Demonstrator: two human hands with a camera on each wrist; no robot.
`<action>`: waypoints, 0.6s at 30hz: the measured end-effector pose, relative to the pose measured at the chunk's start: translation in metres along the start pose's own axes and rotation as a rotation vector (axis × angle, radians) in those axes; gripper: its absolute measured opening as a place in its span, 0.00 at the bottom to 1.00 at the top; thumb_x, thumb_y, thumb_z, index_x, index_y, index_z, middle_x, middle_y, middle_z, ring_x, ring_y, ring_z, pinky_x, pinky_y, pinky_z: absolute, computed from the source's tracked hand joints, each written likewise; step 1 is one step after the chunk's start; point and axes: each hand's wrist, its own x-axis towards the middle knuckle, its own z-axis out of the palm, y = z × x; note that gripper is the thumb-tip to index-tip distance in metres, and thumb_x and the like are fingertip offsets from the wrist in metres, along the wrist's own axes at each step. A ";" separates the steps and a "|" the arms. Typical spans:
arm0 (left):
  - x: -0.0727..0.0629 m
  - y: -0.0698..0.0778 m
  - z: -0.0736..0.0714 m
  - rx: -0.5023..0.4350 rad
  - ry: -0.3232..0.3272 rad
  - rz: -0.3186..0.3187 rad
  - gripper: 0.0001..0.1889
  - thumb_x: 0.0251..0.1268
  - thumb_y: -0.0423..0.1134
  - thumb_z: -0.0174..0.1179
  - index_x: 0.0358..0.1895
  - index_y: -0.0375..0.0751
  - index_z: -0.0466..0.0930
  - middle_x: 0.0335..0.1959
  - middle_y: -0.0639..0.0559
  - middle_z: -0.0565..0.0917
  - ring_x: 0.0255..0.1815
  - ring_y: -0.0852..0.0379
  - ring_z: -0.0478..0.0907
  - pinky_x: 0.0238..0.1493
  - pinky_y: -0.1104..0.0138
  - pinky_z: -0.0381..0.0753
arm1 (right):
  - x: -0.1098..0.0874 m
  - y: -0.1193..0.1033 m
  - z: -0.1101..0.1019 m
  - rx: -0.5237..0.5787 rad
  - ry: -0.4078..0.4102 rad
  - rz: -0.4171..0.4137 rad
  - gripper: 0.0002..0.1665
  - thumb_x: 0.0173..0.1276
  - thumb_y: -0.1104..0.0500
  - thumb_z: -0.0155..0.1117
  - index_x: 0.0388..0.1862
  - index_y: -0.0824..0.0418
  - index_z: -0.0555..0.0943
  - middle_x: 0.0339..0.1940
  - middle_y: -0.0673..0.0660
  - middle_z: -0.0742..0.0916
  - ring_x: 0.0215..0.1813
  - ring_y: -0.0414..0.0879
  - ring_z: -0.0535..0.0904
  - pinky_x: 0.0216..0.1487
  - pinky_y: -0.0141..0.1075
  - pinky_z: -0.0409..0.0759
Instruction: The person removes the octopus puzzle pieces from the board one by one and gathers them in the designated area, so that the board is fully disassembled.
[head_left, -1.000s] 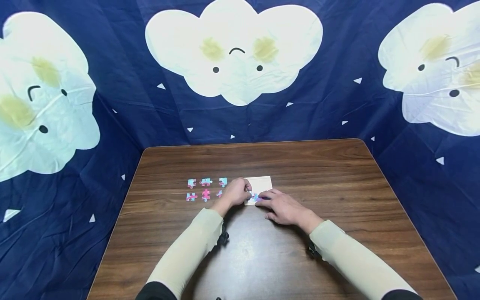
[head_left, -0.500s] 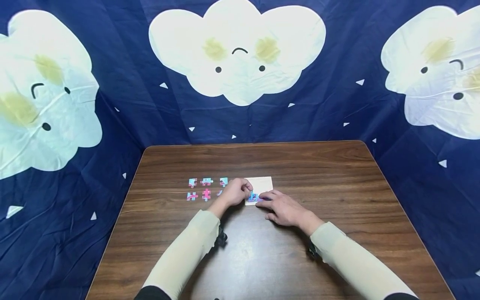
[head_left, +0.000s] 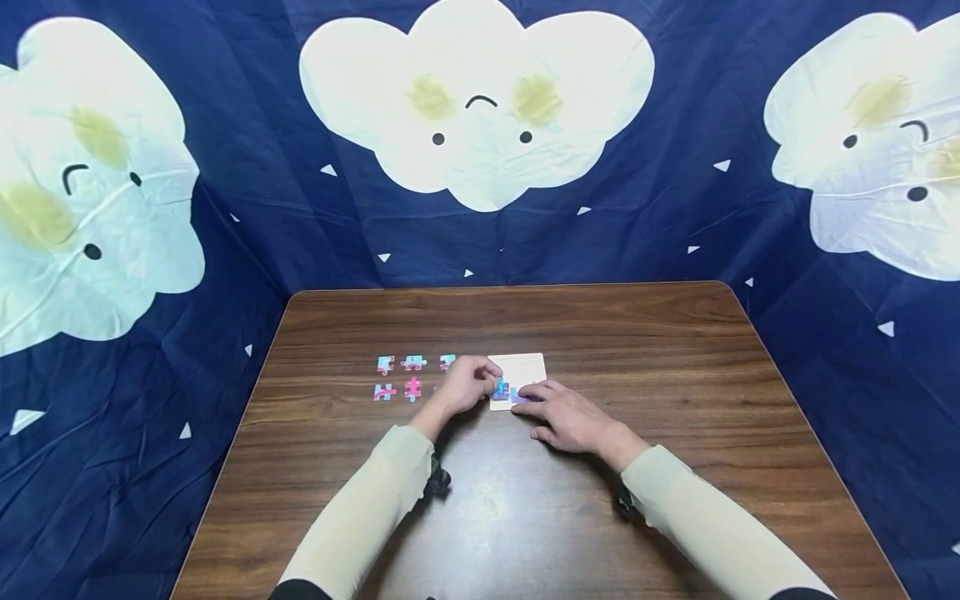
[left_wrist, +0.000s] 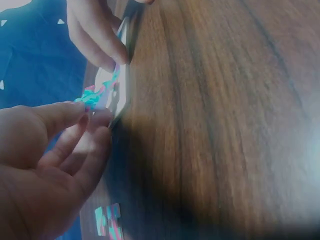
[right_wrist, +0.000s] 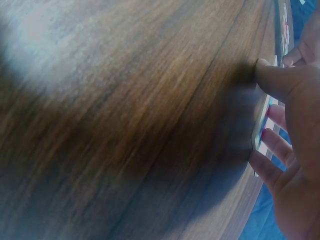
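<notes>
In the head view, my left hand (head_left: 467, 387) is at the left edge of a small white puzzle tray (head_left: 521, 367). Its thumb and fingertips pinch a blue-and-pink jigsaw piece (left_wrist: 90, 98), which looks tilted over the tray in the left wrist view. My right hand (head_left: 570, 418) rests at the tray's lower right, its fingers extended onto a purple-blue piece (head_left: 516, 396) lying in the tray. In the right wrist view, the fingertips of the right hand (right_wrist: 302, 125) touch the tray's edge area. The right fingers partly cover the pieces beneath them.
To the left lie loose jigsaw pieces in two rows, among them a pink one (head_left: 412, 388) and a blue-pink one (head_left: 385, 364). My left hand partly hides the nearest ones. The wooden table (head_left: 637, 333) meets a blue cloth backdrop (head_left: 337, 242) with clouds.
My left hand has shifted slightly left, and the blue piece at its fingertips shows more plainly. My right hand stays nearly in place on the tray.
</notes>
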 end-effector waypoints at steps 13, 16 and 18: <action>-0.024 -0.015 -0.036 -0.132 0.081 -0.083 0.08 0.62 0.23 0.63 0.43 0.28 0.87 0.35 0.41 0.88 0.28 0.57 0.84 0.36 0.59 0.89 | -0.002 -0.002 -0.001 0.029 -0.009 0.030 0.30 0.72 0.47 0.68 0.72 0.45 0.77 0.76 0.54 0.74 0.75 0.53 0.68 0.71 0.51 0.72; -0.033 -0.023 -0.047 -0.148 0.101 -0.078 0.08 0.62 0.22 0.62 0.43 0.25 0.85 0.34 0.39 0.88 0.29 0.58 0.84 0.36 0.60 0.88 | -0.002 -0.002 -0.001 0.032 0.002 0.028 0.30 0.72 0.48 0.68 0.71 0.45 0.78 0.75 0.54 0.75 0.75 0.53 0.68 0.71 0.50 0.72; -0.038 -0.027 -0.053 -0.154 0.117 -0.082 0.09 0.61 0.20 0.61 0.44 0.23 0.85 0.32 0.38 0.87 0.29 0.58 0.84 0.36 0.62 0.88 | -0.002 -0.002 -0.001 0.033 0.009 0.025 0.30 0.71 0.48 0.68 0.71 0.46 0.78 0.75 0.54 0.75 0.75 0.53 0.68 0.71 0.50 0.72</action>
